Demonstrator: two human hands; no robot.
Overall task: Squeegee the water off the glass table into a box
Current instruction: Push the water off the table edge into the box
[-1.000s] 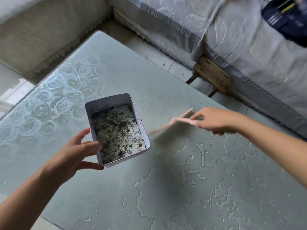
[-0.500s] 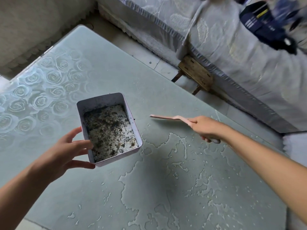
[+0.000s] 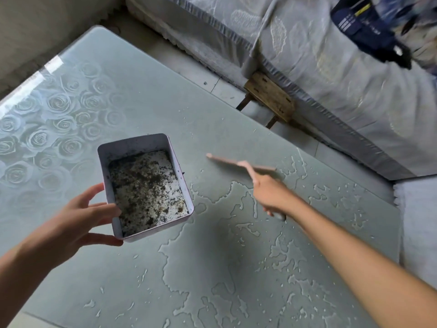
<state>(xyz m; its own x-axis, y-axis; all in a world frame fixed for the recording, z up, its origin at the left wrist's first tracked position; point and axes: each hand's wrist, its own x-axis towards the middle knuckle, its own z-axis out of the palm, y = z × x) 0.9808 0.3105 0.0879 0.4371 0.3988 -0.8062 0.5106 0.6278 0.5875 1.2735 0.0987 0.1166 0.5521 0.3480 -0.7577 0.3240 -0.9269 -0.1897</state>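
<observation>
My left hand (image 3: 78,223) grips the near left corner of a white rectangular box (image 3: 134,144), thumb inside its wall, holding it above the glass table (image 3: 132,95). Dark specks cover the box's floor. My right hand (image 3: 272,195) holds the handle of a pink squeegee (image 3: 238,164), whose blade stretches left toward the box over the far side of the table. Water (image 3: 236,235) lies in wide puddles and drops across the table's near and right parts, under and in front of my right arm.
Frosted rose patterns (image 3: 45,136) mark the table's left part. A small wooden stool (image 3: 269,98) stands on the floor past the far edge, against a grey quilted mattress (image 3: 331,74). A dark blue bag (image 3: 369,27) lies on the mattress at the top right.
The squeegee blade has swung from pointing up-right to lying level and reaching left toward the box. My right hand moved farther over the puddle. The box stays held in my left hand.
</observation>
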